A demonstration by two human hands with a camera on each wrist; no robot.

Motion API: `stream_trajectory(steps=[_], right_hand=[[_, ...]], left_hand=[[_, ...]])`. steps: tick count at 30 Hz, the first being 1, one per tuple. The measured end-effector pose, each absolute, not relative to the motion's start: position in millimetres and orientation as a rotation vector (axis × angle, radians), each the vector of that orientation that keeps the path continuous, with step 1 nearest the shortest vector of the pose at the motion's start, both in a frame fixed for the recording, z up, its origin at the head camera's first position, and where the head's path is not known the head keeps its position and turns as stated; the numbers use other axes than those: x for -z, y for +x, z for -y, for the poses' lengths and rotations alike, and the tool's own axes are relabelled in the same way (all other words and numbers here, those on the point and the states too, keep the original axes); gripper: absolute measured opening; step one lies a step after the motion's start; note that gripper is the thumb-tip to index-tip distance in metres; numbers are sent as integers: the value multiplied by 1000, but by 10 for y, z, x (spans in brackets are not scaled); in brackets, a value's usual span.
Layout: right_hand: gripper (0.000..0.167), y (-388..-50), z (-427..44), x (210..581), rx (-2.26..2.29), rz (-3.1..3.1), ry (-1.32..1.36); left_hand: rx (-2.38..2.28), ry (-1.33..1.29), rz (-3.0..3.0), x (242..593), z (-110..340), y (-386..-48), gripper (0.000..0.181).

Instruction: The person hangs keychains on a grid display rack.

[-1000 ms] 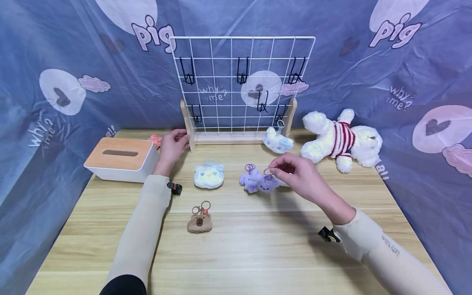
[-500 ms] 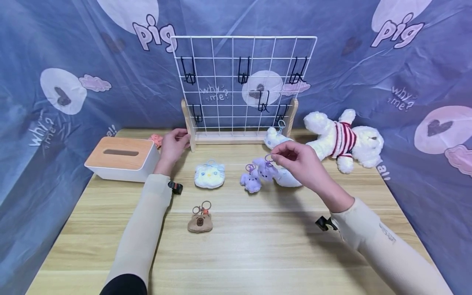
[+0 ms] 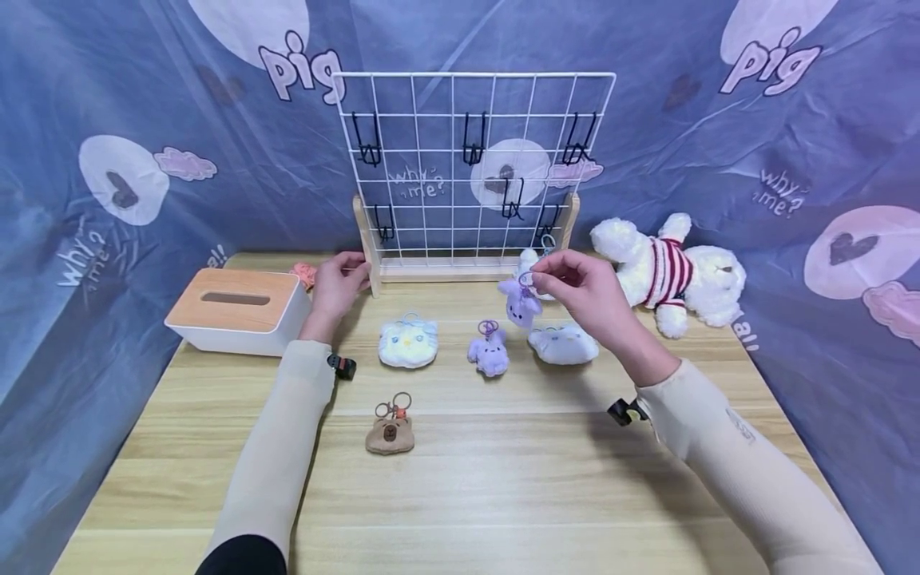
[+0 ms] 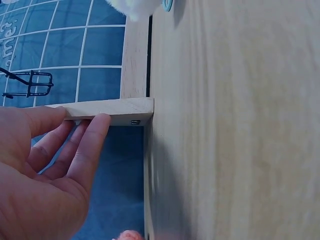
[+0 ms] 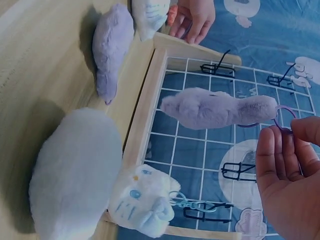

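Note:
My right hand pinches the ring of a purple plush keychain, which hangs above the table before the rack. In the right wrist view that plush dangles from the purple ring between thumb and fingers. My left hand grips the left wooden side post of a white wire grid rack, thumb and fingers on its two sides. Below the raised plush lies a second purple plush keychain. A white plush lies under my right hand, and a white-and-blue cat plush keychain is at the rack's lower right.
Several black hooks sit on the grid. A cat-face plush and a brown capybara keychain lie on the table. A tissue box stands left, near a coral-coloured item; a white plush bear lies right.
My right hand has lifted the purple plush off the table and moved it up and back towards the rack, uncovering the white plush. The left hand has stayed at the post.

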State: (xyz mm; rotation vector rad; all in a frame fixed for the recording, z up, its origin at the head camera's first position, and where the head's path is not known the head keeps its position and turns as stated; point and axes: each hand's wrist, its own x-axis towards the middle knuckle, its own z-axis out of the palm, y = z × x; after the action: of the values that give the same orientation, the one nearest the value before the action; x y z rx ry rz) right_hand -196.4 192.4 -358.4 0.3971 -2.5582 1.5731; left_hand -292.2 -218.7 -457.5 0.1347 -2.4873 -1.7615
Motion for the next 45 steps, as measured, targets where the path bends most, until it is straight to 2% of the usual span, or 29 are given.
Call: stream_trajectory(steps=[9, 31, 45], right_hand=[[19, -2106, -1928, 3564, -1653, 2514, 376], [15, -2499, -1908, 3333, -1668, 2467, 354], [20, -2735, -1879, 3295, -1763, 2454, 326]], left_hand=[[1769, 106, 2493, 4575, 2199, -2931, 36], [1755, 103, 2498, 4546, 2218, -2933, 36], [1739, 102, 2519, 4559, 2199, -2925, 37]])
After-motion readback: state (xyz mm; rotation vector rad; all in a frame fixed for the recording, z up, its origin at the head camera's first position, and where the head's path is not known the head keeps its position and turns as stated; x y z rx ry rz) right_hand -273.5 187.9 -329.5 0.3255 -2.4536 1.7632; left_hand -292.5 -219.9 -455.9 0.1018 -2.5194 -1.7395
